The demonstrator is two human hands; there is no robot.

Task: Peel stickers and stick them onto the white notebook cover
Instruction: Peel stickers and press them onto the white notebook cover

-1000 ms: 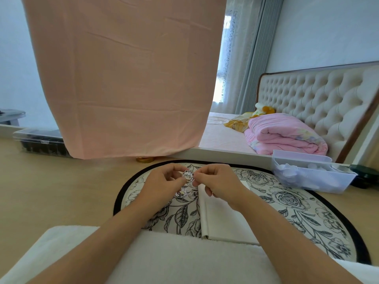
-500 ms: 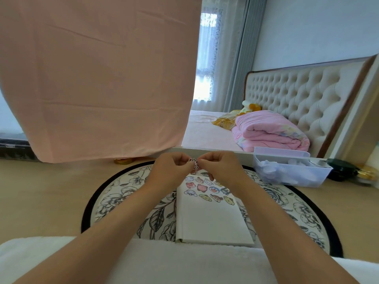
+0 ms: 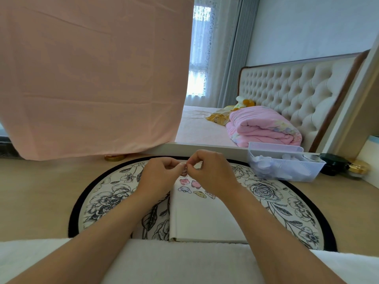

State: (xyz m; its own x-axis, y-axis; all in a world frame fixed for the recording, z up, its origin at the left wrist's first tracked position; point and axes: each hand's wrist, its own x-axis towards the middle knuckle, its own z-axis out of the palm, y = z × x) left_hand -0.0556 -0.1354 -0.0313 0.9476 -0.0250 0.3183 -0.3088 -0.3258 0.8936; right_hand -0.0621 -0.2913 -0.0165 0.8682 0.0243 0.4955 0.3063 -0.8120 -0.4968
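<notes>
A white notebook [image 3: 205, 218] lies closed on a round floral mat [image 3: 114, 193], its far end bearing several cartoon stickers [image 3: 192, 186]. Above that far end, my left hand [image 3: 162, 175] and my right hand [image 3: 209, 171] meet fingertip to fingertip. Both pinch one small sticker piece [image 3: 184, 170] between thumbs and forefingers. Most of the piece is hidden by the fingers.
A clear plastic bin [image 3: 285, 165] of white items stands at the right edge of the mat. A pink cloth [image 3: 92, 78] hangs at the back left. Behind is a bed with a pink quilt [image 3: 264, 128]. A white towel [image 3: 164, 263] covers my lap.
The view swung left, so the notebook now lies further right. My hands rose slightly off the mat, uncovering the stickers on the cover, and still pinch the small sticker.
</notes>
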